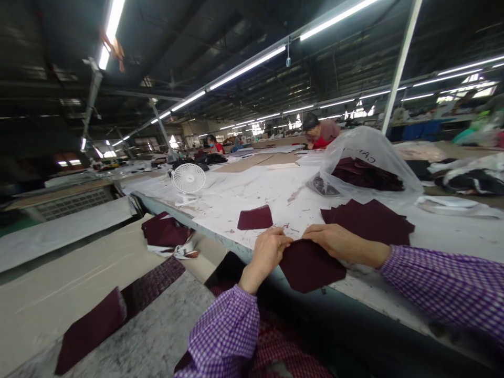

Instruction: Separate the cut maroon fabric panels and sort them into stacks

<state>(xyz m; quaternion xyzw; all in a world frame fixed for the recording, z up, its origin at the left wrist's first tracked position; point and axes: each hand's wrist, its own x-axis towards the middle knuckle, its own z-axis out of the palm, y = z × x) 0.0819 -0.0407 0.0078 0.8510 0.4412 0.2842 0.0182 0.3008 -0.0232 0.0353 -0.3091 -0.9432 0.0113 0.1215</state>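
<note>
A dark maroon fabric piece (313,268) with angled corners lies at the near edge of the white table, partly overhanging it. My left hand (271,247) pinches its far left corner between thumb and fingers. At the top edge my right hand (334,239) is closed on the same piece, fingertips close to those of the left. Just beyond my hands lies a small maroon fabric piece (255,218), flat on the table. A fanned pile of maroon pieces (368,220) sits beyond my right wrist, partly covered by that hand and forearm.
A clear plastic bag (372,152) holding maroon pieces stands behind the pile. A small white fan (189,179) is on the table's left side. On the lower surface at left lie a maroon bundle (167,231) and a row of maroon pieces (94,328). A co-worker (321,134) leans over the far table.
</note>
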